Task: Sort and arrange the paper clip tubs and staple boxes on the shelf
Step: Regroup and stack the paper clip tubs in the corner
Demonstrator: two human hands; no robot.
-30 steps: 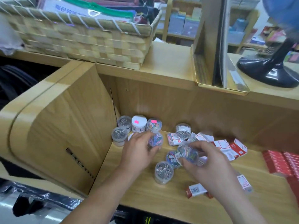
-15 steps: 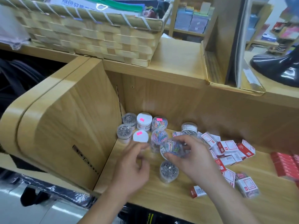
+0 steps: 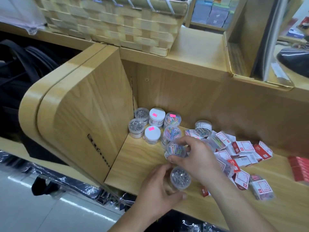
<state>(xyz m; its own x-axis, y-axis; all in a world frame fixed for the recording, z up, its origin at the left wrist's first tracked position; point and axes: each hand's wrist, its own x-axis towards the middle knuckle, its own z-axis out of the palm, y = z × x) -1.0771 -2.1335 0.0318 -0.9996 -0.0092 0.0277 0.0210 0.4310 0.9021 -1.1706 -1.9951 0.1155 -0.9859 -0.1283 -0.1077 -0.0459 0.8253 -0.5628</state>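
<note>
- The shelf (image 3: 137, 158) is a wooden bay. The sorted goods sit in its back-left corner and the loose ones lie to the right.
- A basket (image 3: 117, 25) stands on the top above, clear of the work.
- The staple boxes (image 3: 244, 148) lie in an untidy heap on the right half, some tilted. None looks arranged yet.
- Six tubs (image 3: 156, 114) stand upright in the corner in two rows, touching. One more tub (image 3: 203, 128) stands apart by the back wall at the edge of the heap.
- The right hand (image 3: 200, 158) pinches a coloured tub (image 3: 176, 149) between thumb and fingers. A second ago it held this tub over the heap; now the tub is just in front of the coloured column, about to extend it.
- The left hand (image 3: 155, 190) has left the corner, where it had set down a white tub (image 3: 152, 133). It now curls round a silver tub (image 3: 180, 177) near the front edge.
- With one tub just placed and two in hand, the tub sorting looks well advanced, and the boxes come after.
</note>
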